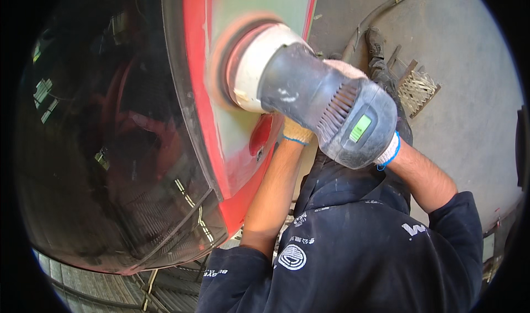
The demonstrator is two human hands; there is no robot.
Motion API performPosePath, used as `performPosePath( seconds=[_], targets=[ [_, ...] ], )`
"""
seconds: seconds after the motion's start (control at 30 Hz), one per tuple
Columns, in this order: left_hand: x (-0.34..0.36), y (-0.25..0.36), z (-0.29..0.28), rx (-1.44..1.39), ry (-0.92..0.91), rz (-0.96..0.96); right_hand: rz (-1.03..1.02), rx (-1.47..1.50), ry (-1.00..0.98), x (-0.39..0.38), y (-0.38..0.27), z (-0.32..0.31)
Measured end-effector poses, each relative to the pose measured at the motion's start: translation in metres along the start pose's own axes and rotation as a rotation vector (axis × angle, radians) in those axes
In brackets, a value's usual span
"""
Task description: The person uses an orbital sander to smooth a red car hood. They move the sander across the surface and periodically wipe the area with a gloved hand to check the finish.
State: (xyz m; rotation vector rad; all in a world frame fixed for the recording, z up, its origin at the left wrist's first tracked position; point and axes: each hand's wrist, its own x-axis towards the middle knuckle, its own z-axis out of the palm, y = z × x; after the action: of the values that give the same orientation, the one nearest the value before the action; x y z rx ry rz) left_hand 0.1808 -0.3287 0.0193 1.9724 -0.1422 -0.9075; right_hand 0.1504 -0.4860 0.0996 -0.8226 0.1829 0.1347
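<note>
A dark grey power sander (pixel 298 84) with a pale head reaches from my body up to the car's painted panel (pixel 234 142). Its round pad lies at the panel, smeared by motion. My right hand (pixel 389 150), in a pale knit glove with a blue cuff, is closed around the rear body; the tool covers much of it. Below the sander's neck is my left hand (pixel 298 132), gloved the same way, against the tool with its fingers hidden behind it. The panel is red at the edges, with a sanded grey-green patch and a red recess (pixel 259 136).
Dark, reflective car glass (pixel 121 147) fills the left, bordered by a black trim strip (pixel 185 86). A hose (pixel 381 9) crosses the grey floor (pixel 464 92) at the top right. Beside my leg (pixel 381 70) stands a low stool with a woven seat (pixel 418 91).
</note>
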Motion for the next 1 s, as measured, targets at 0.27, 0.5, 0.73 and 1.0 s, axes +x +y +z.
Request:
performPosePath(
  seconds=[0.27,0.5,0.73,1.0],
  targets=[
    [-0.05,-0.006,-0.037,0.025,0.011,-0.066,0.011,-0.438,-0.046,-0.009,-0.005,0.019],
    [-0.035,-0.014,-0.005,0.017,-0.036,-0.027,0.27,0.87,0.111,-0.029,0.052,0.0],
    [-0.076,-0.011,-0.042,0.05,-0.016,-0.1,-0.058,-0.256,0.035,-0.026,0.027,0.028],
    [-0.048,-0.011,-0.007,0.04,-0.033,-0.051,0.412,1.024,0.181,-0.047,0.063,0.008]
  ],
)
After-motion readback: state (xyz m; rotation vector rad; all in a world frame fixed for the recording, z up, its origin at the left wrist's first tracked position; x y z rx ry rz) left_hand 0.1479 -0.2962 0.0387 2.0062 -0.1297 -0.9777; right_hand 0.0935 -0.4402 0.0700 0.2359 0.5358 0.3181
